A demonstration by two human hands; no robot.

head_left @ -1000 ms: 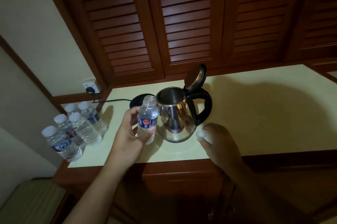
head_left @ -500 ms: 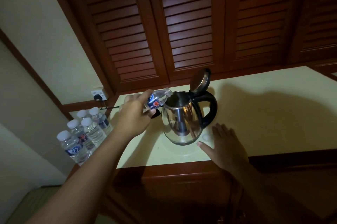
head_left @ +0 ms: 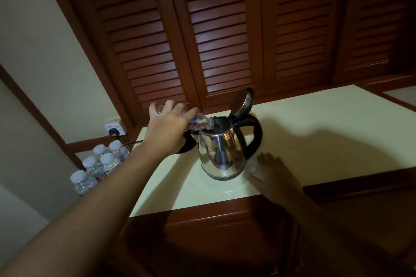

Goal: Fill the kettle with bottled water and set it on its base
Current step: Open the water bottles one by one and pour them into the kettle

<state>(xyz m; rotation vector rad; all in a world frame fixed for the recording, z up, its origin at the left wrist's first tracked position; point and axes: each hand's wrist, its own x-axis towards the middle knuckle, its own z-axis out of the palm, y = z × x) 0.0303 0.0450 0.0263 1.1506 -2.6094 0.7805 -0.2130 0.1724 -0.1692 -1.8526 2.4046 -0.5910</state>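
Polished, mirror-bright steel kettle (head_left: 221,152) with a glossy black plastic handle (head_left: 255,134); clear plastic water bottle (head_left: 201,122); smooth matt cream table (head_left: 315,132); varnished wooden louvred doors (head_left: 220,35).

Five capped bottles (head_left: 90,165), one open bottle (head_left: 200,122), one kettle (head_left: 221,152).

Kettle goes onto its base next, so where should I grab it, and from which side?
Grip the black loop handle from the right: it arches off the kettle on that side, below the open lid, near the right hand. The bottle in the left hand blocks the left.
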